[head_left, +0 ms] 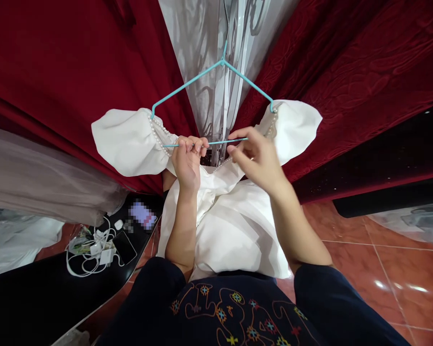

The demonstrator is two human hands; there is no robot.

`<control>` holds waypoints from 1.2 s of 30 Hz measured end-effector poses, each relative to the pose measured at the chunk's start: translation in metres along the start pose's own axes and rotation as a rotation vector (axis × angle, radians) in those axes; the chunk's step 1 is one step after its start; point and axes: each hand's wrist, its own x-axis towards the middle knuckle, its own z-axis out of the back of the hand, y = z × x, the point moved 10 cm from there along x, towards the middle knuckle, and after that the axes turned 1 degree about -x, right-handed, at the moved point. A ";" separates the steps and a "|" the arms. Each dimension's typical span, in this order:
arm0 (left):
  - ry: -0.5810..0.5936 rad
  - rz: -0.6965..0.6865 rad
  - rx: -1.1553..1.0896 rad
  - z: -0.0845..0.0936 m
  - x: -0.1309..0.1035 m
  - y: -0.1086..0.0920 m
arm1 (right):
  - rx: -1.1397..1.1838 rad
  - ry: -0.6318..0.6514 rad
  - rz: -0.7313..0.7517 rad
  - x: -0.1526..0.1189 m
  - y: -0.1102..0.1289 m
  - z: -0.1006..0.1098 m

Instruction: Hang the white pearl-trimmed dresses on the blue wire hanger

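A white dress with puffy sleeves and pearl-like beading along its neckline hangs from a light blue hanger. The hanger's lower bar crosses in front of the bodice. My left hand has its fingers curled over this bar, left of the middle, and grips it. At the bar's right part is my right hand, slightly blurred, thumb and forefinger apart, with nothing visible between them. Its other fingers are partly hidden behind the hand. The sleeves puff out at either side, and the skirt drapes down between my forearms.
Dark red curtains hang left and right, with clear-covered garments behind the hanger. A black bench at left carries a phone, white cables and a lit phone screen. Reddish floor tiles lie at right.
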 end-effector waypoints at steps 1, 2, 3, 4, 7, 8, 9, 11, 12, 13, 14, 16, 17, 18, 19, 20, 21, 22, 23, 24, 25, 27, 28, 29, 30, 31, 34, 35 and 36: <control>0.001 0.006 0.004 0.000 0.000 0.001 | -0.002 0.010 -0.011 -0.002 -0.006 -0.009; 0.001 0.011 0.009 -0.001 -0.001 0.001 | 0.008 -0.003 -0.011 -0.003 -0.010 -0.016; 0.003 0.015 0.018 -0.001 -0.001 0.003 | 0.026 -0.035 -0.007 -0.005 -0.014 -0.019; 0.005 0.017 0.028 0.000 -0.001 0.004 | 0.050 -0.075 -0.002 -0.006 -0.017 -0.020; 0.072 0.038 0.074 0.004 0.002 0.010 | 0.108 -0.172 0.015 -0.011 -0.025 -0.019; 0.124 0.063 0.098 0.005 0.003 0.014 | 0.109 -0.189 0.017 -0.012 -0.027 -0.017; 0.185 0.105 0.132 0.007 0.004 0.018 | 0.103 -0.198 0.021 -0.013 -0.030 -0.016; 0.332 0.246 0.248 0.009 -0.002 0.029 | 0.086 -0.198 0.031 -0.015 -0.034 -0.014; 0.413 0.329 0.327 0.010 -0.008 0.033 | 0.079 -0.194 0.035 -0.015 -0.036 -0.013; 0.499 0.398 0.408 0.008 -0.018 0.035 | 0.077 -0.190 0.041 -0.015 -0.037 -0.013; 0.575 0.425 0.476 0.004 -0.027 0.032 | 0.079 -0.188 0.046 -0.015 -0.038 -0.013; 0.637 0.300 0.544 -0.012 -0.038 0.009 | 0.092 -0.183 0.045 -0.015 -0.040 -0.015; 0.560 0.108 0.521 -0.019 -0.036 -0.017 | 0.104 -0.181 0.041 -0.016 -0.041 -0.016; 0.404 -0.127 0.482 -0.018 -0.032 -0.049 | 0.119 -0.181 0.037 -0.016 -0.041 -0.017; 0.258 -0.359 0.442 -0.015 -0.033 -0.079 | 0.136 -0.182 0.033 -0.017 -0.041 -0.018; 0.137 -0.563 0.443 -0.011 -0.036 -0.102 | 0.155 -0.185 0.030 -0.018 -0.041 -0.019; 0.053 -0.729 0.488 -0.008 -0.039 -0.116 | 0.176 -0.192 0.029 -0.018 -0.040 -0.019; 0.032 -0.838 0.602 -0.009 -0.038 -0.121 | 0.198 -0.203 0.030 -0.018 -0.039 -0.019; 0.085 -0.938 0.765 -0.017 -0.035 -0.119 | 0.217 -0.214 0.032 -0.018 -0.037 -0.018; 0.110 -0.988 0.919 -0.018 -0.027 -0.112 | 0.234 -0.224 0.031 -0.018 -0.036 -0.017; 0.090 -1.041 1.015 -0.014 -0.021 -0.108 | 0.249 -0.233 0.030 -0.017 -0.036 -0.015; 0.010 -1.096 1.101 -0.001 -0.008 -0.099 | 0.265 -0.244 0.024 -0.013 -0.035 -0.011; -0.047 -1.119 1.097 0.005 -0.005 -0.098 | 0.266 -0.251 0.020 -0.011 -0.034 -0.008; -0.098 -1.140 1.074 0.011 -0.003 -0.097 | 0.262 -0.262 0.017 -0.010 -0.034 -0.004; -0.142 -1.148 1.041 0.015 0.000 -0.098 | 0.252 -0.277 0.016 -0.008 -0.033 0.000; -0.177 -1.143 1.004 0.018 0.002 -0.099 | 0.237 -0.290 0.016 -0.007 -0.033 0.003; -0.221 -1.014 0.896 0.028 0.024 -0.107 | 0.189 -0.298 0.000 -0.003 -0.031 0.008; -0.224 -0.967 0.854 0.033 0.033 -0.111 | 0.179 -0.290 -0.008 -0.002 -0.031 0.008; -0.230 -0.947 0.808 0.039 0.041 -0.117 | 0.173 -0.286 -0.016 -0.001 -0.032 0.008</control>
